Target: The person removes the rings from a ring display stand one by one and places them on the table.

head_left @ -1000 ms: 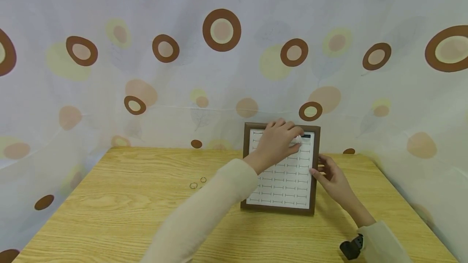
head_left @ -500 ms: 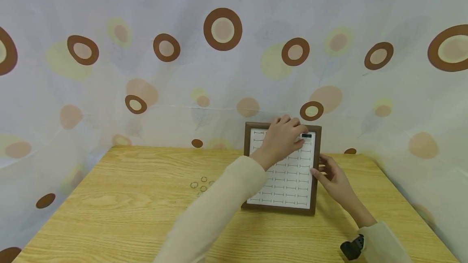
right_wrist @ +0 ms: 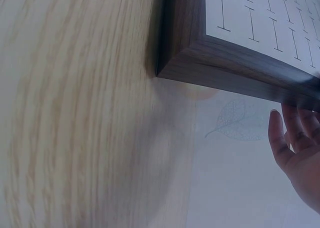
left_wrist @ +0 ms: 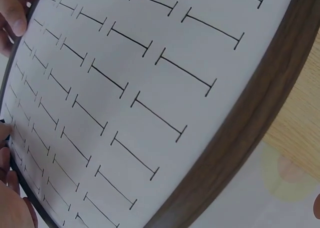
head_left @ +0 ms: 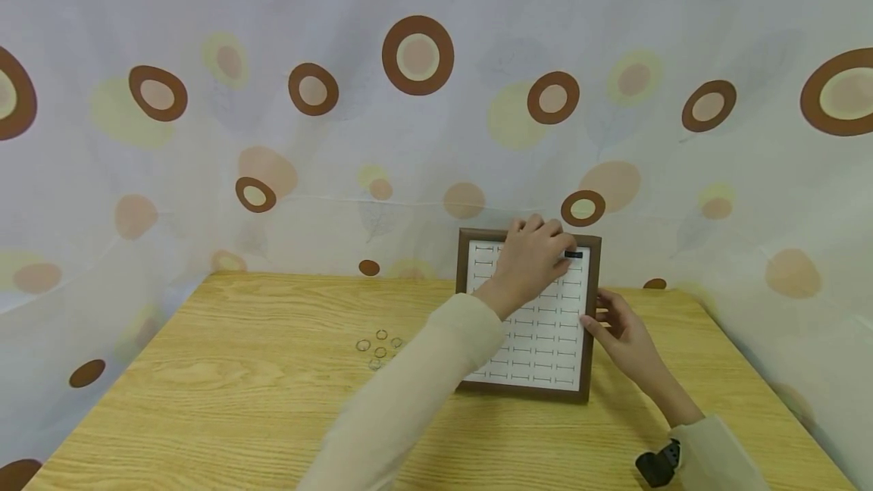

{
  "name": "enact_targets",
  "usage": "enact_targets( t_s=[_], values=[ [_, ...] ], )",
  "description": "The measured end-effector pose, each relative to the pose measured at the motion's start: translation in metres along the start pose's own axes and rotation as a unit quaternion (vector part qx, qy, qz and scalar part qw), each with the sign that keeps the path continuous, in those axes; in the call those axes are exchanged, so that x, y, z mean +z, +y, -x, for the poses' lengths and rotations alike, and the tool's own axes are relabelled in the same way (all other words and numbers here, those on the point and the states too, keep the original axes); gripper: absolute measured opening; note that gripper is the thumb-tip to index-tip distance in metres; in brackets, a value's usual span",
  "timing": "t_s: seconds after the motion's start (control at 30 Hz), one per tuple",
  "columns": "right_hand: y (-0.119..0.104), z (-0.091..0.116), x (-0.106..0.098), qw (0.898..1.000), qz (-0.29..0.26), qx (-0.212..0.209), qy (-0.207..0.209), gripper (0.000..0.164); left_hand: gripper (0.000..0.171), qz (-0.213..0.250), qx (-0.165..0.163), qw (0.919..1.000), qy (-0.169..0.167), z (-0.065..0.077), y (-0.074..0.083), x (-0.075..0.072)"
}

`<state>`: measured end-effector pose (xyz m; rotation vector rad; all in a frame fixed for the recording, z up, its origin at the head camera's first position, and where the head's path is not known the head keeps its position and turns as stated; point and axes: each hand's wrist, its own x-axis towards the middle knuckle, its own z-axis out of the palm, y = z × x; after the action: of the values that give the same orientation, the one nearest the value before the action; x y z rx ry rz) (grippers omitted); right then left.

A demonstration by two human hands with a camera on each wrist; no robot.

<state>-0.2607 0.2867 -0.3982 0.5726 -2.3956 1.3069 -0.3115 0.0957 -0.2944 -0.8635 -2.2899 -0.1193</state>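
Note:
A brown-framed white display board (head_left: 522, 339), lined with rows of printed I-shaped marks or slits, stands upright on the table. My left hand (head_left: 532, 260) reaches across its front to the top right corner. Thumb and index fingertip sit close together there, beside a small black label (head_left: 574, 254); I cannot tell what is between them. My right hand (head_left: 624, 338) grips the frame's right side, thumb at the front edge and fingers behind. In the right wrist view, fingers (right_wrist: 295, 130) show at the frame's edge. Several thin rings (head_left: 364, 339) lie left of the board, partly behind the left sleeve.
The wooden table (head_left: 239, 370) ends at a curtain (head_left: 409, 142) with brown and beige circles behind the board. A black wrist device (head_left: 658, 464) sits at the right cuff. The left sleeve (head_left: 416, 392) crosses the middle of the table.
My left hand has shifted slightly right and up at the board's top corner. A small white bit at its fingertips is out of sight now. More rings show; the right hand stays put.

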Motion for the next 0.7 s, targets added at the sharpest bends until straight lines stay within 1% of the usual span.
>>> enact_targets(
  t_s=[0.23, 0.37, 0.7],
  values=[
    [-0.0013, -0.0002, 0.0001, 1.0, 0.003, 0.002, -0.001, 0.046, 0.016, 0.003, -0.015, 0.9999, 0.006, -0.0005, 0.0014, 0.0007],
    [-0.001, -0.0002, -0.0001, 1.0, 0.006, 0.002, -0.001, 0.046, 0.015, 0.006, -0.022, 0.9997, 0.004, -0.0014, 0.0018, 0.0019],
    [-0.0005, 0.0003, -0.0002, 1.0, 0.007, 0.004, -0.002, 0.046, 0.014, 0.008, -0.023, 0.9997, 0.002, -0.002, 0.0025, 0.0021]
  ],
)
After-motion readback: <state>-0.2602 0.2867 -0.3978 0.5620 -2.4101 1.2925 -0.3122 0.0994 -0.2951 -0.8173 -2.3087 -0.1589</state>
